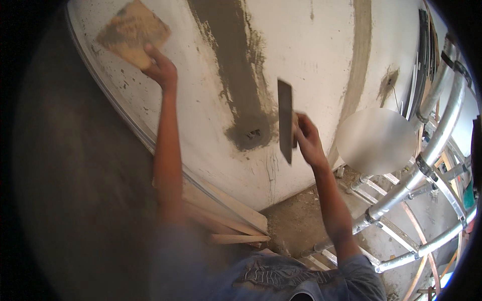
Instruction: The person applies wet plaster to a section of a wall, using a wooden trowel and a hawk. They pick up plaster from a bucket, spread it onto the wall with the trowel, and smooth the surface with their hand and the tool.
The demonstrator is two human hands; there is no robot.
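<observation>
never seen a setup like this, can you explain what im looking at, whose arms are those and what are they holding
There is no machine here: the arms belong to the person wearing the camera. This single picture comes from a wide fisheye camera on their head, which is why straight edges look bent.

The left hand grips a flat, tan board by its lower corner; dark material is smeared across it. The right hand holds a flat trowel; whether its blade touches the wall is hard to tell.

On that pale wall, a dark grey band runs down to a rounded patch with a small opening. To the right stand metal tubes.
</observation>
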